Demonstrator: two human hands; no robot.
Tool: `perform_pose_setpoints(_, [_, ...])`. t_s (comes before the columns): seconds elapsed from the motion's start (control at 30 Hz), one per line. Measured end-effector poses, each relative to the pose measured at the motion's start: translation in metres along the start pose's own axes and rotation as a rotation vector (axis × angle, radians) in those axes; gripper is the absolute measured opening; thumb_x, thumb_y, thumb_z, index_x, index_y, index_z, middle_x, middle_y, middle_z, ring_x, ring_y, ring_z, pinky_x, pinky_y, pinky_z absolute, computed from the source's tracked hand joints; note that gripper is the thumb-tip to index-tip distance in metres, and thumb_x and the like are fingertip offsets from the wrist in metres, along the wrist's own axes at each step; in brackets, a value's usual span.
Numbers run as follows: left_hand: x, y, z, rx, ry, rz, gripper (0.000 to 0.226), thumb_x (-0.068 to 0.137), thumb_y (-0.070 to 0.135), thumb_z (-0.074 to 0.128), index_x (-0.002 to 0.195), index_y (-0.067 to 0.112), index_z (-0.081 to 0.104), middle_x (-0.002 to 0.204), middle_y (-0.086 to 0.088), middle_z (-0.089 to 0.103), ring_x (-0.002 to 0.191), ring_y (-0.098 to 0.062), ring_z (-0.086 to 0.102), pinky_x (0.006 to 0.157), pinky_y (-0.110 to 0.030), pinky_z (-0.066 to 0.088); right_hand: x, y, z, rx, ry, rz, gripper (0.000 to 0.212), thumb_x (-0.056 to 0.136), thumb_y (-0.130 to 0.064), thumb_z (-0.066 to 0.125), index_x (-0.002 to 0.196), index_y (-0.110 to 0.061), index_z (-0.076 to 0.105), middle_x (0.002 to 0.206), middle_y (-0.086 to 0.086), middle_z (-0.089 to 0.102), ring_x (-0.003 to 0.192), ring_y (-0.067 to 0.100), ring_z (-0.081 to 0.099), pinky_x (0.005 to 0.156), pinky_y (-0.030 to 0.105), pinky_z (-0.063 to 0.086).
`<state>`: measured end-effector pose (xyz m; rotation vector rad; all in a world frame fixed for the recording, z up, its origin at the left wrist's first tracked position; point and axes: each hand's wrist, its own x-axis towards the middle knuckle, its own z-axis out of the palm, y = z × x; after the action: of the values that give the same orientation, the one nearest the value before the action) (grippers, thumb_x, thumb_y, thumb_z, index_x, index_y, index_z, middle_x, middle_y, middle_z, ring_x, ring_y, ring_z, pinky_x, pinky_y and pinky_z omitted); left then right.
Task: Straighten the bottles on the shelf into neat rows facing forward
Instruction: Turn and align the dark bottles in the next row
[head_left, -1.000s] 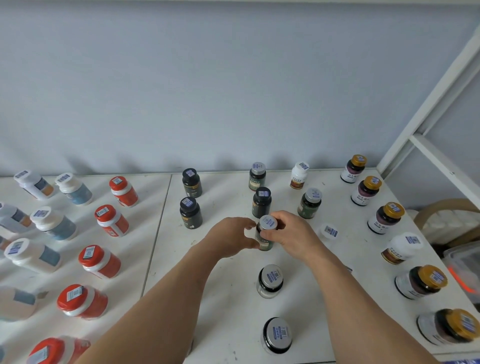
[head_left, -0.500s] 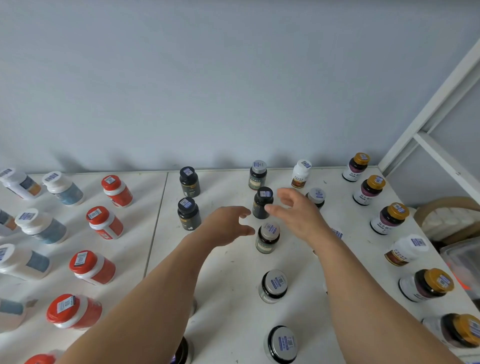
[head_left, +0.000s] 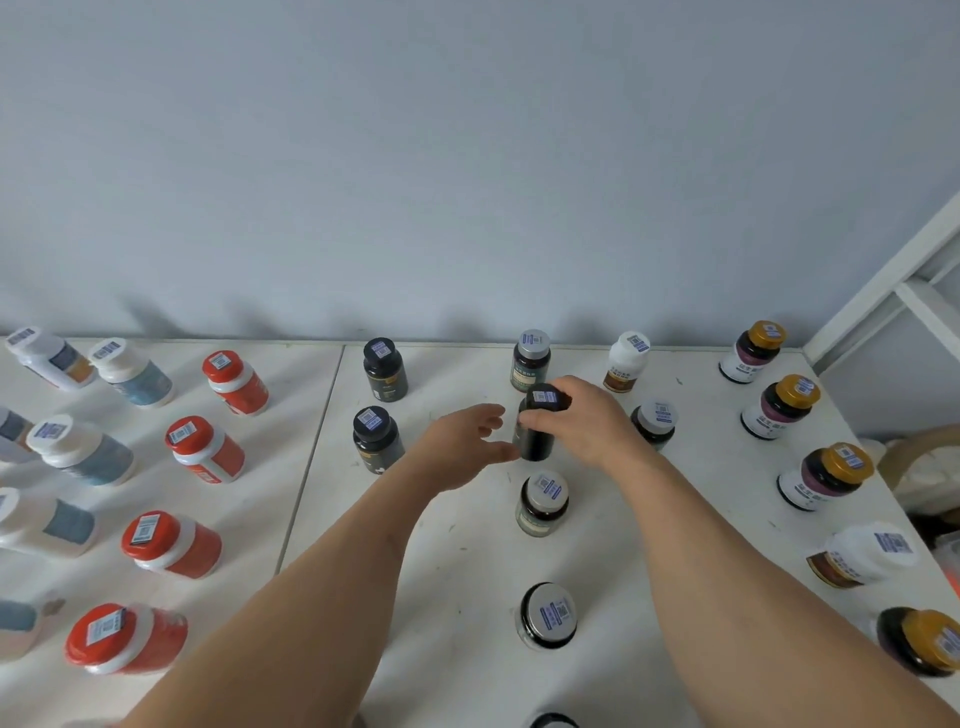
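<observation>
Head view: right hand (head_left: 587, 421) grips the black-capped dark bottle (head_left: 537, 428) at frame centre; left hand (head_left: 465, 447) fingers spread beside it. Left-side rows look tidy; centre column remains unfinished.

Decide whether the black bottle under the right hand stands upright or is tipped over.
Upright: the black bottle has its cap on top and its base on the shelf, while the right hand grips its cap.

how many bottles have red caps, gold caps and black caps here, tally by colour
red-capped bottles: 4
gold-capped bottles: 4
black-capped bottles: 3, one in the right hand's grip
total: 11
A dark object cut off at the bottom edge is not counted.
</observation>
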<state>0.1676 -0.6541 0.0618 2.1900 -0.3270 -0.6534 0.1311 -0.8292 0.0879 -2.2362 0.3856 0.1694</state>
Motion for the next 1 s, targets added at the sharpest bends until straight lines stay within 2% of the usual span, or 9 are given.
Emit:
perform_pose_setpoints(0.07, [0.001,0.000,0.001,-0.128,-0.050,-0.011,0.063,0.081,0.028,0.077,0.138,0.023,0.050,0.130,0.007,0.060,0.118,-0.008,0.055,0.102,-0.031,0.044,-0.002,-0.004,-0.008,0.062,-0.037,-0.016,0.026,0.079,-0.042,0.073,0.096,-0.025,0.065,0.089,-0.008,0.066,0.082,0.009,0.061,0.064,0.025,0.042])
perform_pose_setpoints(0.2, [0.003,0.004,-0.004,-0.387,-0.212,-0.028,0.033,0.079,0.027,0.078,0.109,0.037,0.069,0.110,0.010,0.072,0.113,-0.009,0.061,0.105,-0.035,0.040,0.002,-0.015,-0.020,0.173,-0.055,0.008,0.026,0.075,-0.045,0.072,0.093,-0.028,0.071,0.091,-0.009,0.071,0.090,0.012,0.065,0.082,0.032,0.053])
perform_pose_setpoints(0.27, [0.005,0.005,-0.007,-0.459,-0.241,-0.032,0.034,0.078,0.029,0.078,0.111,0.030,0.071,0.112,0.006,0.072,0.115,-0.014,0.060,0.106,-0.035,0.041,0.004,-0.019,-0.022,0.240,-0.037,0.032,0.031,0.073,-0.046,0.073,0.098,-0.027,0.071,0.097,-0.007,0.072,0.093,0.012,0.067,0.088,0.037,0.055])
perform_pose_setpoints(0.33, [0.005,0.006,-0.009,-0.515,-0.271,-0.025,0.036,0.082,0.025,0.076,0.117,0.018,0.069,0.115,-0.001,0.071,0.115,-0.016,0.062,0.104,-0.032,0.045,0.004,-0.021,-0.022,0.284,-0.031,0.053,0.032,0.075,-0.044,0.073,0.100,-0.023,0.070,0.098,-0.004,0.073,0.091,0.014,0.069,0.087,0.038,0.057])
perform_pose_setpoints(0.43, [0.006,0.007,-0.011,-0.536,-0.287,-0.034,0.040,0.083,0.024,0.075,0.119,0.008,0.067,0.115,-0.011,0.070,0.110,-0.019,0.064,0.101,-0.030,0.048,0.003,-0.024,-0.021,0.316,-0.026,0.077,0.031,0.079,-0.043,0.072,0.097,-0.019,0.070,0.095,0.000,0.074,0.089,0.017,0.071,0.085,0.037,0.058])
perform_pose_setpoints(0.53, [0.007,0.006,-0.013,-0.550,-0.278,-0.040,0.038,0.083,0.024,0.075,0.116,0.007,0.068,0.113,-0.014,0.069,0.105,-0.019,0.064,0.099,-0.029,0.050,0.003,-0.025,-0.020,0.335,-0.026,0.084,0.027,0.081,-0.041,0.072,0.095,-0.018,0.071,0.094,0.001,0.074,0.088,0.018,0.072,0.081,0.032,0.058])
perform_pose_setpoints(0.63, [0.008,0.007,-0.015,-0.545,-0.282,-0.031,0.036,0.083,0.024,0.074,0.116,0.008,0.069,0.115,-0.015,0.069,0.104,-0.019,0.065,0.097,-0.028,0.051,0.005,-0.025,-0.019,0.342,-0.024,0.079,0.028,0.080,-0.043,0.072,0.094,-0.019,0.072,0.092,0.000,0.075,0.087,0.018,0.072,0.083,0.034,0.058])
perform_pose_setpoints(0.87, [0.010,0.007,-0.019,-0.538,-0.275,-0.037,0.039,0.083,0.025,0.075,0.117,0.008,0.068,0.113,-0.011,0.070,0.109,-0.020,0.064,0.098,-0.026,0.050,0.007,-0.025,-0.017,0.357,-0.028,0.088,0.031,0.076,-0.047,0.074,0.095,-0.022,0.071,0.093,-0.002,0.075,0.088,0.016,0.072,0.087,0.038,0.058])
perform_pose_setpoints(1.0, [0.009,0.010,-0.017,-0.511,-0.234,-0.040,0.036,0.080,0.030,0.078,0.114,0.019,0.071,0.111,-0.004,0.072,0.111,-0.019,0.063,0.102,-0.031,0.047,0.006,-0.026,-0.016,0.305,-0.014,0.053,0.036,0.069,-0.048,0.081,0.094,-0.027,0.068,0.099,-0.007,0.072,0.095,0.014,0.069,0.092,0.038,0.053])
